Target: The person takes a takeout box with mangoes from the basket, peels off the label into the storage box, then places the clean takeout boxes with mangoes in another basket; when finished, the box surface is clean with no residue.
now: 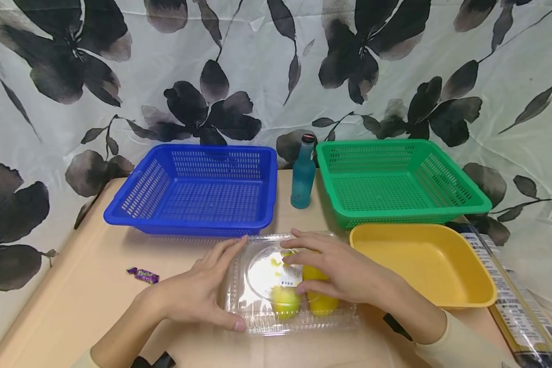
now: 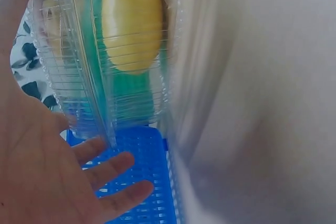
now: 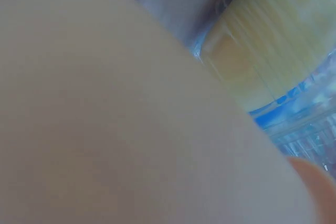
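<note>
A clear plastic clamshell box (image 1: 257,317) lies closed on the table in front of me, with a white label on its lid. Inside it are a yellow-green fruit (image 1: 285,301) and a longer yellow one (image 1: 323,304), whose oval body (image 2: 131,22) shows through the ribbed wall. My left hand (image 1: 190,291) is at the box's left side, thumb and fingers spread and straight along it. Over the right part of the lid, my right hand (image 1: 345,271) rests with loosely bent fingers, partly covering the fruit. A large blurred pale shape fills most of the right wrist view.
Behind the box stand a blue basket (image 1: 198,227), a teal bottle (image 1: 302,179) and a green basket (image 1: 409,209). A yellow tray (image 1: 409,255) is to the right, beside a printed plastic package (image 1: 510,286). Left of my left hand lies a purple wrapped candy (image 1: 144,276).
</note>
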{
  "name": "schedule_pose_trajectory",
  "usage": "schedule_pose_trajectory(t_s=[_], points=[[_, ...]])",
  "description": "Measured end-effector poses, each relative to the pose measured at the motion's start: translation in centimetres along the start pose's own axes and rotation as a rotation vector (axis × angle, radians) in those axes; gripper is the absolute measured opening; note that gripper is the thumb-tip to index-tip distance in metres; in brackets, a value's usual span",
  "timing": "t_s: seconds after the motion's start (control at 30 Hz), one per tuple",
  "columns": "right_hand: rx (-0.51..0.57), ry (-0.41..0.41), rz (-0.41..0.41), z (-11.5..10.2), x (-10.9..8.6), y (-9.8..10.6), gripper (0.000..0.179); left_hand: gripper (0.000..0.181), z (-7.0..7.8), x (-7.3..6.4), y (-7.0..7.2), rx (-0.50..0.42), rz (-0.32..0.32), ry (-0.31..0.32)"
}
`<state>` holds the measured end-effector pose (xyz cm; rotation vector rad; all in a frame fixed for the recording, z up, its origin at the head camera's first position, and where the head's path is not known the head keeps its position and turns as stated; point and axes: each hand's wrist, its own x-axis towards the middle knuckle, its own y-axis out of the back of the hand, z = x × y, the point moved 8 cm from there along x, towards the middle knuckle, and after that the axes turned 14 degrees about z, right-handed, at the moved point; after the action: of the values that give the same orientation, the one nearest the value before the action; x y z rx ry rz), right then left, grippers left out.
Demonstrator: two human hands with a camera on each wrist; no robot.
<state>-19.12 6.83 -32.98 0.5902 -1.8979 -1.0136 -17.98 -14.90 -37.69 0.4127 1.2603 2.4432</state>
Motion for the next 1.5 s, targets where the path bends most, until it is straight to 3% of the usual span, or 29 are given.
schedule_pose_trajectory(t_s=[0.13,0.3,0.5,0.67,0.83,0.93,1.1,1.33,1.5], points=[[-0.009,0.054,0.022,-0.4,0.3,0.1,0.036,0.137,0.0,0.0,0.0,-0.008,-0.005,0.007],[-0.066,0.180,0.066,-1.3,0.2,0.2,0.025,0.136,0.0,-0.1,-0.1,-0.016,-0.018,0.019],[-0.168,0.241,-0.004,-2.2,-0.4,-0.2,0.027,0.136,-0.1,0.1,0.0,0.011,-0.017,0.026],[-0.215,0.227,-0.049,-2.4,-0.5,-0.5,0.023,0.137,-0.1,0.1,0.0,-0.006,-0.022,0.033],[-0.188,0.118,-0.067,-1.7,-0.4,-0.9,0.016,0.138,-0.1,0.1,0.0,-0.024,-0.020,0.040],[-0.179,0.101,-0.049,-1.6,-0.3,-0.9,0.010,0.138,-0.1,0.1,0.0,-0.025,-0.022,0.043],[-0.226,0.162,-0.041,-2.2,-0.2,-1.1,0.008,0.138,-0.2,0.1,-0.1,-0.025,-0.032,0.053],[-0.462,0.320,-0.077,-3.8,0.1,-1.6,0.025,0.137,-0.2,0.1,-0.1,-0.018,-0.027,0.042],[-0.558,0.430,-0.031,-5.0,0.1,-1.4,0.018,0.137,-0.2,0.2,0.0,-0.011,-0.020,0.027]])
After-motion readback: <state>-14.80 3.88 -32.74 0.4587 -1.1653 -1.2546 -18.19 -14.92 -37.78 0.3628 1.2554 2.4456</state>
